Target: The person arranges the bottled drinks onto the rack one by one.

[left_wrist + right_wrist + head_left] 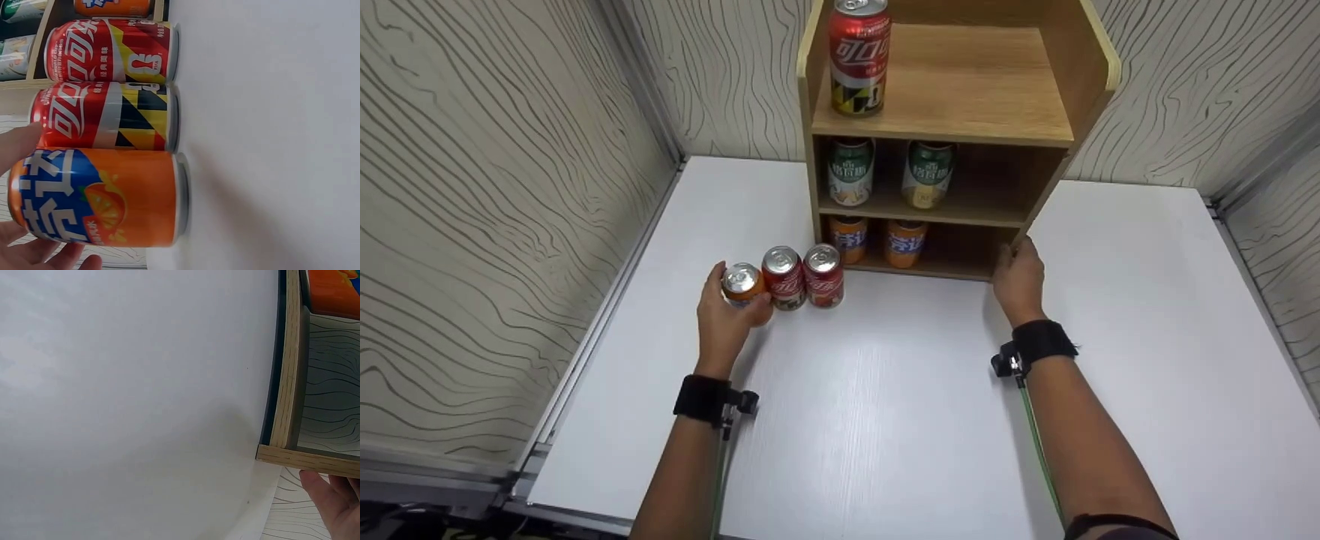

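My left hand [721, 324] grips an orange soda can [742, 279] near its top, thumb on one side and fingers on the other. The can is upright at the left end of a row, beside two red cola cans [784, 282] [824, 280]. In the left wrist view the orange can [129, 197] shows its fruit picture; whether its base touches the table cannot be told. My right hand [1021, 281] touches the lower right side of a wooden shelf [945, 82]. In the right wrist view its fingertips [309, 479] rest against the panel's outer face.
A red cola can [859, 64] stands on the shelf's top level. Two green-topped cans [851, 174] [928, 175] occupy the middle level, two orange cans [850, 240] [905, 244] the bottom. Patterned walls [495, 187] border the white table [855, 420].
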`<state>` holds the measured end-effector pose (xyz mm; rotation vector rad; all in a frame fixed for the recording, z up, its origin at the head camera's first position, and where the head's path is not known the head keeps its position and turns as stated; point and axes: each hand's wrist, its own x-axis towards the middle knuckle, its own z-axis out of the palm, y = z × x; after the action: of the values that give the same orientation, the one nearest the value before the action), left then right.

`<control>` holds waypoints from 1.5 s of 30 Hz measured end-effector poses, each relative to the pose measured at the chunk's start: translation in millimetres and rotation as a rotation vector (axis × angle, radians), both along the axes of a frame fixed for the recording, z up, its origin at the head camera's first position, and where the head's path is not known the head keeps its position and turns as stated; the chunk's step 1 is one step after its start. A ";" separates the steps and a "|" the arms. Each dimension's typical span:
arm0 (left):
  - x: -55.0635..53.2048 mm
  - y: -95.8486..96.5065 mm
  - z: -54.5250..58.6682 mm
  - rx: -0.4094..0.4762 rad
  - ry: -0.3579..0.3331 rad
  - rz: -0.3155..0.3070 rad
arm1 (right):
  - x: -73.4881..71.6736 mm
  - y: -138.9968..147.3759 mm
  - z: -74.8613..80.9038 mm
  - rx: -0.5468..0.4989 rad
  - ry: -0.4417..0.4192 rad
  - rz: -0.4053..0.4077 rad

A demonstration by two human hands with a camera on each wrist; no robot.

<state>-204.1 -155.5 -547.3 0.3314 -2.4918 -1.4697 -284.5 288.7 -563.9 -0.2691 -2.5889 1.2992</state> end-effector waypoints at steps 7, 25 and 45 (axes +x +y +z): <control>1.5 -7.2 -7.1 0.023 0.036 0.030 | -2.0 -5.3 -0.3 -0.008 0.010 0.020; -4.2 -3.9 -18.8 0.090 -0.003 0.021 | -1.4 -0.3 2.2 0.007 0.007 -0.010; 5.5 -10.1 -9.5 0.012 0.101 0.055 | -1.2 -0.7 0.1 0.010 0.011 -0.010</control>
<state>-198.6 -165.6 -556.8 0.3169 -2.3773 -1.4438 -285.7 288.0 -563.8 -0.2717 -2.5805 1.2808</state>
